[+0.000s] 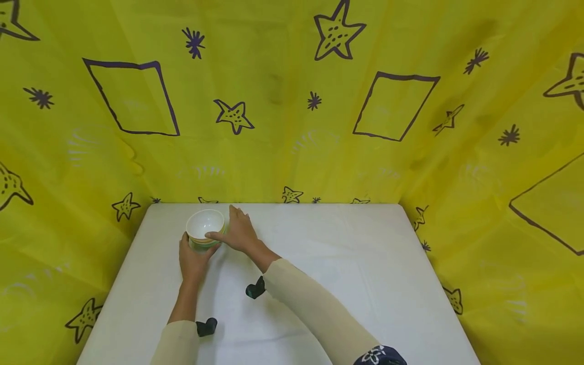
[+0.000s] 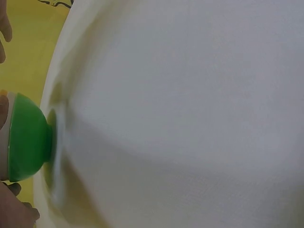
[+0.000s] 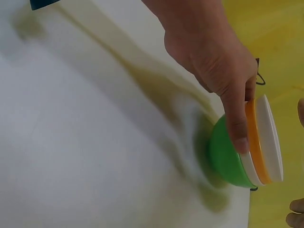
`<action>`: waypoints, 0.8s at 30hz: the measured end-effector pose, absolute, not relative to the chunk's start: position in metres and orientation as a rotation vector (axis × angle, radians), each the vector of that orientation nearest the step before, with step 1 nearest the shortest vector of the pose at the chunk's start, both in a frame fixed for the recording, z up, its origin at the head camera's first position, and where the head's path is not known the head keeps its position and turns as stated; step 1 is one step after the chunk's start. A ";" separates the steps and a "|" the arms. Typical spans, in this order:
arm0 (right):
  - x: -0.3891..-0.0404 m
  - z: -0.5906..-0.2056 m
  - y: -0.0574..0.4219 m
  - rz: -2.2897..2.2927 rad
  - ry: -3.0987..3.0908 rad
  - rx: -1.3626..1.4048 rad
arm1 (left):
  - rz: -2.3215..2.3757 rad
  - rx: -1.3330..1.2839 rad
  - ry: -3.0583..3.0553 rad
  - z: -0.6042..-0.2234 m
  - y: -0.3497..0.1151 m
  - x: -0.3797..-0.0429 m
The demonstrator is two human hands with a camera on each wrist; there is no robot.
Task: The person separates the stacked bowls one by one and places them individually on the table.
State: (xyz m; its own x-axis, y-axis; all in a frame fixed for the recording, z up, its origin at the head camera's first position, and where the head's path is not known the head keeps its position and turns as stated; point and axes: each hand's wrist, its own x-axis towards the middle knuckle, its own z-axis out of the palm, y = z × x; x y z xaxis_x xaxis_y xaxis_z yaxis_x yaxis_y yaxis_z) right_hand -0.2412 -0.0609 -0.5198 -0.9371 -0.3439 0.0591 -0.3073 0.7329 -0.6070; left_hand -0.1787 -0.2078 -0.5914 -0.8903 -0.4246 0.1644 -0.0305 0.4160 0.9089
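A stack of nested bowls (image 1: 204, 223) is near the back left of the table, mouths upward. The lowest bowl (image 2: 29, 137) is green; an orange band (image 3: 257, 142) and white rims show above it. My left hand (image 1: 193, 261) grips the stack from the front left, its thumb (image 3: 234, 116) pressed along the side in the right wrist view. Spread fingers of my right hand (image 1: 239, 230) rise at the stack's right, and the thumb overlaps the top bowl's front rim. In the right wrist view, right fingertips (image 3: 297, 213) appear apart from the bowls at the image edge.
The table (image 1: 328, 263) has a white cover. Yellow curtains (image 1: 274, 162) with drawn stars and frames stand along its back and both sides. Dark wrist pieces (image 1: 255, 288) stick out from both cream sleeves (image 1: 315, 304).
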 end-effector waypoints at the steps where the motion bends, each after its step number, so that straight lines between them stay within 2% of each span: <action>1: -0.242 -0.520 -0.062 -0.981 2.872 -0.532 | -1.480 0.388 -2.299 -0.592 -0.208 -0.179; 24: -0.258 -0.530 -0.078 -0.866 2.833 -0.523 | -1.509 0.427 -2.261 -0.607 -0.212 -0.194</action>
State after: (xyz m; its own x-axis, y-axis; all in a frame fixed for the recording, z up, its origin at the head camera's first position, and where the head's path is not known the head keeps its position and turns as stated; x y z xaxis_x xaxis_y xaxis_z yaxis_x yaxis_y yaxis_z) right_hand -0.2576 -0.0779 -0.5305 -0.9308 -0.3646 -0.0257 -0.2880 0.7747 -0.5629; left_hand -0.1937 -0.2118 -0.6067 -0.8783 -0.4544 0.1486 -0.0371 0.3746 0.9265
